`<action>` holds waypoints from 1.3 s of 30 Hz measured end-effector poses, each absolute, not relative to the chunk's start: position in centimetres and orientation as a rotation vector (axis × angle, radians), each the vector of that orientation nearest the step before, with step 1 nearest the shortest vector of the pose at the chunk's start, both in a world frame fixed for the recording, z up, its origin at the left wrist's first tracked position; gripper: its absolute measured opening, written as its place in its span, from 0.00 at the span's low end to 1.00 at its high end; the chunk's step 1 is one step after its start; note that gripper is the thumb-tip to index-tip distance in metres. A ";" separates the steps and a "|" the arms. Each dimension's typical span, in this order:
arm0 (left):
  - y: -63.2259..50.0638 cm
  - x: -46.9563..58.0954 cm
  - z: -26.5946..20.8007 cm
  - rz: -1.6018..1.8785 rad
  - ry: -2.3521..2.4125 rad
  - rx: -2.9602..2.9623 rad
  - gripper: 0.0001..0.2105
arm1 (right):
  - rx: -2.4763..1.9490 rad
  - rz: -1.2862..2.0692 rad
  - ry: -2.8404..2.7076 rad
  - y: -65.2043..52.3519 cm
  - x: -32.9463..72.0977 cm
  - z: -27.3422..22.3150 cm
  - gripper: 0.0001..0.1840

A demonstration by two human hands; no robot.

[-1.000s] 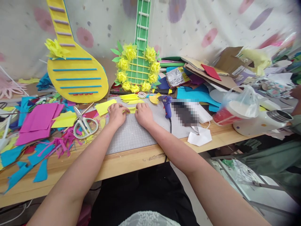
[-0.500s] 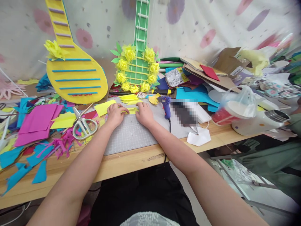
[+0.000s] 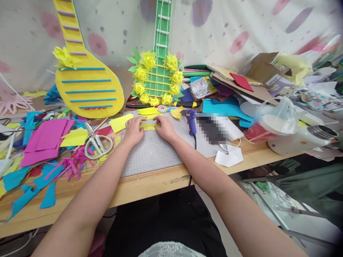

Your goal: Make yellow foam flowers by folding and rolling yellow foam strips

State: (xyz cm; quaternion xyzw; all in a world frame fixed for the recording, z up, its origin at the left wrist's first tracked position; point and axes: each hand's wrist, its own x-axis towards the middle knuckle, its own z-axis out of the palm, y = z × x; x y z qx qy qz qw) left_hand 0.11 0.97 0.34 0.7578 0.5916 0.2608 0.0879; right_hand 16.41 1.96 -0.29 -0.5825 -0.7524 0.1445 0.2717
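A narrow strip of yellow crepe paper (image 3: 149,126) lies across the far part of the grey cutting mat (image 3: 152,153). My left hand (image 3: 134,130) grips its left end, fingers curled over the paper. At the other end my right hand (image 3: 164,127) pinches the strip between thumb and fingers. More yellow paper pieces (image 3: 146,111) are stacked just behind the hands. Left of my left hand is a flat yellow sheet (image 3: 121,122). The purple glue gun (image 3: 191,122) stands on the mat to the right of my right hand.
Scissors (image 3: 98,142) lie at left among paper scraps (image 3: 48,178). Behind stand a yellow paper instrument (image 3: 89,85) and a green one (image 3: 158,80) with yellow flowers. A cup in a bag (image 3: 270,125) and a white flask (image 3: 300,141) are at right.
The paper strip between my hands now lies flatter and shows wider. My fingers have shifted slightly on its ends. The whole view has moved a little.
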 end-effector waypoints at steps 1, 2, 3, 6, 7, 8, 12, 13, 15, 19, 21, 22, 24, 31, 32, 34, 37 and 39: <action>1.0 0.1 0.3 0.791 1.761 2.244 0.19 | -1.568 0.375 -2.042 1.9 16.4 -0.2 0.16; 1.0 0.1 0.4 0.804 1.764 2.228 0.19 | -1.569 0.363 -2.055 1.9 16.3 -0.2 0.15; 1.0 0.2 0.4 0.811 1.768 2.211 0.19 | -1.571 0.356 -2.064 1.9 16.3 -0.2 0.14; 1.1 0.3 0.4 0.812 1.774 2.182 0.15 | -1.560 0.366 -2.072 1.9 16.2 -0.2 0.13; 1.2 0.3 0.4 0.809 1.768 2.190 0.14 | -1.550 0.372 -2.074 1.9 16.2 -0.3 0.14; 1.2 0.3 0.4 0.807 1.760 2.207 0.13 | -1.536 0.375 -2.078 1.9 16.2 -0.3 0.14; 1.4 0.1 0.3 0.780 1.727 2.296 0.08 | -1.494 0.374 -2.096 1.8 16.4 -0.4 0.13; 1.4 0.1 0.3 0.763 1.721 2.314 0.08 | -1.485 0.373 -2.105 1.7 16.5 -0.4 0.13; 1.3 0.0 0.4 0.734 1.707 2.347 0.07 | -1.468 0.378 -2.134 1.5 16.5 -0.3 0.12; 1.1 -0.3 0.5 0.731 1.657 2.407 0.07 | -1.441 0.409 -2.168 1.1 16.6 0.0 0.07; 1.1 -0.4 0.4 0.731 1.646 2.415 0.06 | -1.441 0.417 -2.136 1.1 16.6 0.0 0.07; 1.1 -0.5 0.4 0.731 1.646 2.412 0.06 | -1.446 0.417 -2.117 1.1 16.6 0.0 0.08; 1.3 -0.6 0.3 0.732 1.647 2.397 0.07 | -1.452 0.413 -2.097 1.3 16.7 -0.3 0.08; 1.5 -0.6 -0.1 0.757 1.619 2.362 0.11 | -1.450 0.409 -2.110 1.4 16.8 -0.7 0.07; 1.5 -0.6 -0.1 0.753 1.614 2.364 0.12 | -1.435 0.425 -2.105 1.4 16.8 -0.7 0.05; 1.4 -0.5 0.2 0.731 1.596 2.373 0.12 | -1.389 0.496 -2.078 1.3 16.8 -0.6 0.03; 1.4 -0.4 0.8 0.715 1.555 2.313 0.08 | -1.294 0.725 -1.942 1.6 16.8 -0.6 0.05; 1.3 -0.2 1.3 0.726 1.536 2.149 0.05 | -1.220 0.896 -1.774 1.9 17.0 -0.6 0.07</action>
